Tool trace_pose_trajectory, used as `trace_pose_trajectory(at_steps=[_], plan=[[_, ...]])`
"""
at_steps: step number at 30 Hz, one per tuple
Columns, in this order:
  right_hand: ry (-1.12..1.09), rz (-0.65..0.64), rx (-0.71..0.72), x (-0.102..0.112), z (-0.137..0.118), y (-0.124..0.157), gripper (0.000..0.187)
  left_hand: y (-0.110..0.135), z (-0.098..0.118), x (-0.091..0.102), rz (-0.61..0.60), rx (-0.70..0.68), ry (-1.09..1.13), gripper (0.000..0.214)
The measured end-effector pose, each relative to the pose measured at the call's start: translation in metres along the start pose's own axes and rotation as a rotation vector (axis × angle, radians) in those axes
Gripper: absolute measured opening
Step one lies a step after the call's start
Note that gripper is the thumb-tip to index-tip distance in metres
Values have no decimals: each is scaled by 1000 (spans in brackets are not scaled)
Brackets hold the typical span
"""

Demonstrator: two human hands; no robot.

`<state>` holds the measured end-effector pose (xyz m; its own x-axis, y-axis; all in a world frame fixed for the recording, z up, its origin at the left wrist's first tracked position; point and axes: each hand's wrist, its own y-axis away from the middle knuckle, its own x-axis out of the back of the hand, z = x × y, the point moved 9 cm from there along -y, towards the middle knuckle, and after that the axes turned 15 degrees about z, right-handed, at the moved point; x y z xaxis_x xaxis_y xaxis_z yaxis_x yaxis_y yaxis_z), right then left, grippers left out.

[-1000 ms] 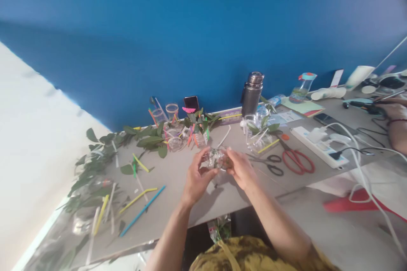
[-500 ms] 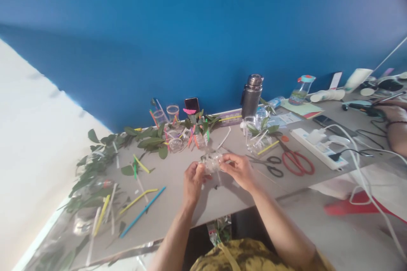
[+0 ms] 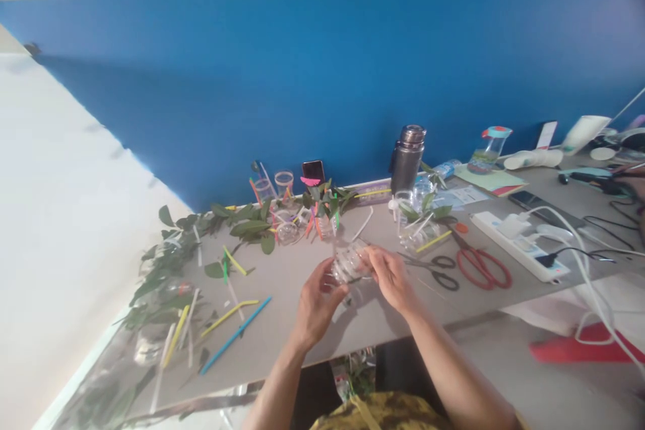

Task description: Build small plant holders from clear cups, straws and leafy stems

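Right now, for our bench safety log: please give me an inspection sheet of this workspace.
Surface: grey tabletop, no damage seen.
Job's things: clear ribbed plastic bottle, held between both hands.
Grips: left hand and right hand both closed on it.
Clutter: leafy sprigs, coloured straws, red-handled scissors, steel flask.
Cables: white power strip with a white cable running over the table edge.
Surroundings: blue wall behind; a co-worker's forearm at the right edge.

clear glossy plastic container (image 3: 350,263), brushed metal flask (image 3: 407,160), matt grey tabletop (image 3: 282,322)
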<state>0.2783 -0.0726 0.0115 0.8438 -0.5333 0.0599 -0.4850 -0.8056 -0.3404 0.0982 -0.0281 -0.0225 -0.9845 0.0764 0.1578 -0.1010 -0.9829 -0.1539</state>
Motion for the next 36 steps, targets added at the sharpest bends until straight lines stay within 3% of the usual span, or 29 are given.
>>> trace_pose_trajectory(at_steps=[4, 7, 10, 13, 17, 20, 25, 28, 33, 36], plan=[[40, 21, 117, 6, -11, 0, 48, 5, 2, 0, -62, 3, 24, 58], [16, 1, 100, 5, -10, 2, 39, 10, -4, -4, -116, 59, 59, 66], [-3, 24, 45, 3, -4, 2, 35, 10, -13, 2, -19, 119, 108, 69], [9, 67, 19, 3, -1, 2, 36, 8, -14, 11, 105, 51, 115, 80], [-43, 22, -45, -6, 2, 3, 43, 7, -14, 11, 132, 12, 49, 72], [-60, 15, -16, -6, -3, 4, 49, 8, -15, 4, 54, 60, 103, 64], [23, 30, 217, -1, -26, 4, 37, 20, -27, -20, -213, 302, 320, 65], [34, 36, 214, 0, -27, 3, 38, 25, -33, -22, -199, 399, 397, 73], [74, 2, 201, -7, -25, 8, 45, 18, -19, -13, -71, 239, 380, 67], [-17, -38, 113, -3, -20, 7, 47, 13, -19, -6, -37, 210, 367, 62]])
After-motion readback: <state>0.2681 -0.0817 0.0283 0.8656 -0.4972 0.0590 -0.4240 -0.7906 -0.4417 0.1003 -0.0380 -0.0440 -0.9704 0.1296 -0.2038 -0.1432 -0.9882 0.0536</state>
